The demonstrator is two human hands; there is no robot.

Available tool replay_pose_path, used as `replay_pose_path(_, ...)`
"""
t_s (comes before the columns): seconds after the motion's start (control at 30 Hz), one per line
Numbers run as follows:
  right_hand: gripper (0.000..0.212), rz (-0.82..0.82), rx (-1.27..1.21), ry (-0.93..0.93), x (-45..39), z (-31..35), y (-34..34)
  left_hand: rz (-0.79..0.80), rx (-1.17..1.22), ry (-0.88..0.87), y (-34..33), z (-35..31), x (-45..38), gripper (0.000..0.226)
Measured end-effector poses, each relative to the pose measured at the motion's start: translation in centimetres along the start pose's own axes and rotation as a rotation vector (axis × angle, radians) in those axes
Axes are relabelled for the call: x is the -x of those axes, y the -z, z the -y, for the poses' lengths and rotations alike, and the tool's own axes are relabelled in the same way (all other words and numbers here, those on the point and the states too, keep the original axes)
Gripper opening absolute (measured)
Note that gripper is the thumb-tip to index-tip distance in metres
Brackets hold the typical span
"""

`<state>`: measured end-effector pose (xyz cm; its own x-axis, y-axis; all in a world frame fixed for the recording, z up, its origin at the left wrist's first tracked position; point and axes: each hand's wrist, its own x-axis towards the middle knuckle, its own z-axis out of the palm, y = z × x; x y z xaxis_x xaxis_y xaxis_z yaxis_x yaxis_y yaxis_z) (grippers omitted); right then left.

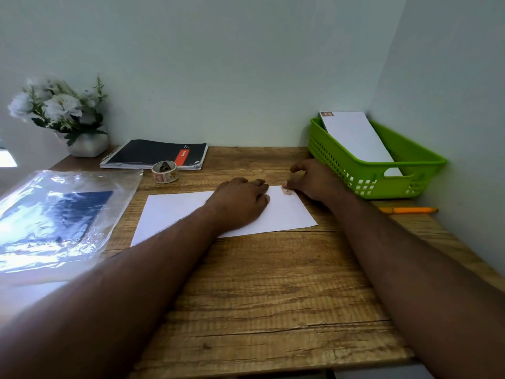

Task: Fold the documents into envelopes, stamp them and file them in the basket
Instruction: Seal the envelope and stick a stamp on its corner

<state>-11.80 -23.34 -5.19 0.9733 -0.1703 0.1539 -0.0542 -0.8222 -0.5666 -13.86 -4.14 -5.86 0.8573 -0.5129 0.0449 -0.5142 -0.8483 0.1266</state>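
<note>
Now the left hand (240, 199) lies flat, fingers straight, on a white envelope (287, 212) lying on the counter (273, 283). At its far right corner the right hand (314, 179) seems to press a small stamp (287, 190) with curled fingertips; blur hides the contact. Another stamped envelope (355, 138) leans in the green basket (382, 173).

Soft, even light; strong glare on the plastic sleeve (58, 214) at left, wide-angle bending at edges.

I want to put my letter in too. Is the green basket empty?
No. The green basket already holds one white envelope, leaning against its far rim, with a stamp on its top corner.
</note>
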Motion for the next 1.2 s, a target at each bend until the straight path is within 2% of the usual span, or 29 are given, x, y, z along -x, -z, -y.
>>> replay_pose_path(0.13,0.050,-0.039,0.039,0.003,0.2,0.2,-0.1,-0.021,0.020,0.016,0.0,-0.1,0.1,0.050)
replay_pose_path(0.33,0.067,0.137,-0.054,0.019,0.9,0.1,1.4,-0.042,0.051,0.051,0.1,-0.1,0.1,0.049)
replay_pose_path(0.5,0.065,0.252,-0.106,-0.041,0.5,0.2,2.4,-0.061,-0.013,0.097,0.1,-0.1,0.3,0.049)
replay_pose_path(0.63,0.052,0.244,-0.181,-0.084,0.6,0.2,2.1,-0.125,-0.054,0.149,0.1,0.0,0.3,0.053)
replay_pose_path(0.8,0.049,0.255,-0.123,-0.022,0.9,0.8,1.5,-0.151,0.068,0.234,0.4,0.9,0.2,0.059)
replay_pose_path(0.93,0.051,0.300,-0.135,-0.056,1.0,0.9,2.0,-0.185,0.254,0.252,0.7,1.5,0.1,0.048)
replay_pose_path(1.03,0.029,0.305,-0.241,-0.066,1.2,1.0,2.3,-0.267,0.450,0.169,1.6,1.7,0.7,0.023)
replay_pose_path(1.1,0.010,0.328,-0.408,-0.070,1.4,1.1,2.8,-0.333,0.507,0.122,2.6,1.7,1.4,0.017)
replay_pose_path(1.13,0.007,0.337,-0.513,-0.080,1.5,1.3,3.0,-0.376,0.503,0.108,3.2,1.8,1.7,0.017)
replay_pose_path(1.2,0.017,0.314,-0.691,-0.094,1.7,1.8,3.3,-0.410,0.463,0.116,4.4,2.3,1.9,0.017)
